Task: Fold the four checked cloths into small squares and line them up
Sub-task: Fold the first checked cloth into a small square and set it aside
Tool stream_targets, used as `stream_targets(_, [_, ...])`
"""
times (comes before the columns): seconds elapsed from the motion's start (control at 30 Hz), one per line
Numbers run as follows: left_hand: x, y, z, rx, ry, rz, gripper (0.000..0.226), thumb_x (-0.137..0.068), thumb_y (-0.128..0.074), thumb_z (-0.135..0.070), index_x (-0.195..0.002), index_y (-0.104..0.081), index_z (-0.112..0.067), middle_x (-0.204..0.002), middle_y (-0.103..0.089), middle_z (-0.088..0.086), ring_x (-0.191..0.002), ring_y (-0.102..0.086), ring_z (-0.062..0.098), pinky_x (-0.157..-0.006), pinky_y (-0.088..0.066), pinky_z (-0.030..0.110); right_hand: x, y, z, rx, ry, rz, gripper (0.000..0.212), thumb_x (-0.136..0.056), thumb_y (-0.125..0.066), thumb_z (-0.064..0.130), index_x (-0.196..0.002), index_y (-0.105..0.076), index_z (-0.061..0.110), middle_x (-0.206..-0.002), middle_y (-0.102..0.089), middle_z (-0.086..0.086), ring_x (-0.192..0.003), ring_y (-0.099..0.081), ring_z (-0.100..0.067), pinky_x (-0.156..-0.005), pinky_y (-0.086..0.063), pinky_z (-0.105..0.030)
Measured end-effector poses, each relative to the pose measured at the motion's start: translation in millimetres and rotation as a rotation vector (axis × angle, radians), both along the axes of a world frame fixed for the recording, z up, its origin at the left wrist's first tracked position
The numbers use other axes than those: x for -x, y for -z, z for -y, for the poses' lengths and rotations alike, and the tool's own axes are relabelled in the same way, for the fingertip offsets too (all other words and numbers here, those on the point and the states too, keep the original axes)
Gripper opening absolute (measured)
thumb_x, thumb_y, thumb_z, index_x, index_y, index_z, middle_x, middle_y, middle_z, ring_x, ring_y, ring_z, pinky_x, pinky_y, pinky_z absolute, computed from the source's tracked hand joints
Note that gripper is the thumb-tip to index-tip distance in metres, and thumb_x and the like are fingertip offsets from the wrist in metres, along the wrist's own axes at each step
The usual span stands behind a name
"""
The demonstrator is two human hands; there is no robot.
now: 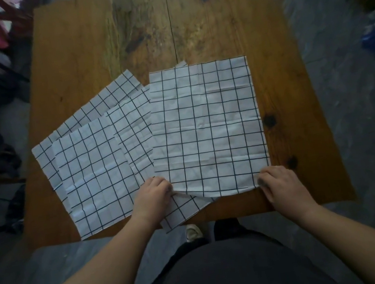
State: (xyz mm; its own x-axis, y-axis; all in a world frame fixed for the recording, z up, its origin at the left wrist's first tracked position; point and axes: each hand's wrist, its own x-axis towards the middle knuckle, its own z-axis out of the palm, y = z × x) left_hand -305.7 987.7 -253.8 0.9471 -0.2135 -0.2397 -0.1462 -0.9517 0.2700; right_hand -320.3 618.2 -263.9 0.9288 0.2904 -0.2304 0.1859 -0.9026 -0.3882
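at the near edge of the table (pixel 214 29), the left hand (pixel 151 193) and right hand (pixel 281 181) each pinch a near corner of the top cloth (pixel 206 127), with fingers curled round the hem. this cloth lies open and flat on the near right part of the table. a second cloth (pixel 182 212) lies under it, and one of its corners hangs past the table's near edge. a third cloth (pixel 95 176) lies flat at the table's near left. a fourth cloth (pixel 94 106) lies partly under the third, toward the table's middle. all four are unfolded and none is lined up.

the step in hand appears to be the first fold of the top cloth. procedure:
- lift both corners together and keep the hem taut.
- carry the hem toward the table's far side.
- match it to the far hem along the printed grid lines.
- do not catch the second cloth in the pinch.
- press the crease flat before the next fold.
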Motion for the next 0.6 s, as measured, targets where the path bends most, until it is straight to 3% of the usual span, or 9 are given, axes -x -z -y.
stream_targets(0.2, [20,-2,-15,0.072,0.026,0.058,0.008,-0.088,-0.072,-0.017,-0.095,-0.069,-0.016,-0.097,-0.067,0.0,-0.095,-0.058,0.025,-0.079,-0.053,0.04,21,-23,-15,-0.037,0.103,-0.012,0.008,-0.094,-0.06,0.017,-0.094,-0.06,0.025,-0.097,-0.056,0.011,-0.094,-0.051,-0.009,-0.079,-0.049,-0.031])
stream_targets(0.47, [88,-37,-41,0.363,-0.1,-0.025,0.006,-0.097,-0.06,-0.017,-0.099,-0.066,-0.017,-0.096,-0.063,-0.006,-0.092,-0.056,0.012,-0.083,-0.052,0.034,77,-60,-46,-0.358,0.362,-0.025,0.011,-0.098,-0.057,0.009,-0.093,-0.06,0.019,-0.087,-0.059,0.005,-0.078,-0.058,-0.009,-0.068,-0.05,-0.032])
stream_targets(0.6, [107,-54,-50,0.501,-0.176,-0.043,0.006,-0.096,-0.061,-0.017,-0.096,-0.065,-0.022,-0.089,-0.065,-0.008,-0.085,-0.061,0.008,-0.079,-0.054,0.036,101,-71,-53,-0.373,0.364,0.048,0.015,-0.093,-0.066,0.006,-0.095,-0.06,0.019,-0.091,-0.06,0.006,-0.083,-0.059,-0.012,-0.077,-0.05,-0.027])
